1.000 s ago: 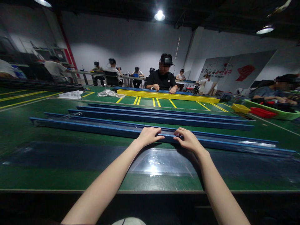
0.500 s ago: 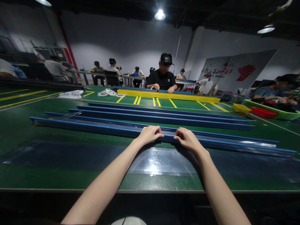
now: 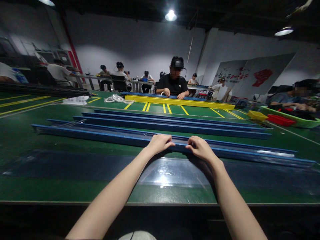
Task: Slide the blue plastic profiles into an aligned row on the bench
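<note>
Green table [image 3: 37, 146], blue rail [image 3: 100, 136], illegible banner [image 3: 232, 75]

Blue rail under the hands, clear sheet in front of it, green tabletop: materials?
Blue rail: rigid channel, plastic or painted metal; even satin colour, straight edges. Clear sheet: glossy plastic film; lamp glare, faint creases. Green tabletop: matte mat, possibly rubber or felt; little shine.

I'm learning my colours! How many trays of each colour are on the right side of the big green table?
Yellow tray: 1
Red tray: 1
Green tray: 1
Total: 3
</note>
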{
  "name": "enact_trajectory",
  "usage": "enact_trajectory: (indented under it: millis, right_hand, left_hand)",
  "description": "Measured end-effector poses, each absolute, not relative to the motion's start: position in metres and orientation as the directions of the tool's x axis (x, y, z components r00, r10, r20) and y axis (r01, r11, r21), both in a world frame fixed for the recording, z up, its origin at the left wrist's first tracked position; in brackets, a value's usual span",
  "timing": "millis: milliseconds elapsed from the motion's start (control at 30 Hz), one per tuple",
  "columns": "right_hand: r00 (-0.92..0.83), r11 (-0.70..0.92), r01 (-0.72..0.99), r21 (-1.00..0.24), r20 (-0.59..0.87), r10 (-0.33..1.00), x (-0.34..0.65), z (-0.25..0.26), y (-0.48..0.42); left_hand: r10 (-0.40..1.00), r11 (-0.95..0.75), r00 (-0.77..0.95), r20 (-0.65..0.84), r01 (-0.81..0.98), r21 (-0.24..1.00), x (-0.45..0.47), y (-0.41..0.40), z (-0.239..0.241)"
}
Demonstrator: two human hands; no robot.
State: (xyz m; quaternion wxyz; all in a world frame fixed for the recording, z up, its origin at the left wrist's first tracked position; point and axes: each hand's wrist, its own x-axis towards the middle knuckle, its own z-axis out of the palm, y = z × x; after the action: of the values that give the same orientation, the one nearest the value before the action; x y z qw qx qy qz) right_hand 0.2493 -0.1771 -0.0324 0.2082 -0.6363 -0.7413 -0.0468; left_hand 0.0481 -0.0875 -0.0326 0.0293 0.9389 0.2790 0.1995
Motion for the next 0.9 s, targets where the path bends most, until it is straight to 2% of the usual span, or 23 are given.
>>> enact_trajectory:
  millis: [400,667,900]
  right_hand:
    - [-0.073,0.135,0.979,-0.156,0.35,0.934,0.246,-0.032,-0.177]
    - [-0.128,0.194,0.972,-0.133,0.39,0.912,0.227,-0.035,-0.176]
    - [-0.165,0.236,0.959,-0.154,0.372,0.913,0.222,-0.035,-0.169]
  left_hand:
    - [0.527,-0.847,0.764,0.371,0.505,0.164,0.047,-0.09,-0.032]
    - [0.504,-0.862,0.786,0.358,0.479,0.164,0.047,-0.092,-0.03]
    - [0.469,-0.877,0.806,0.361,0.473,0.083,0.046,-0.092,-0.032]
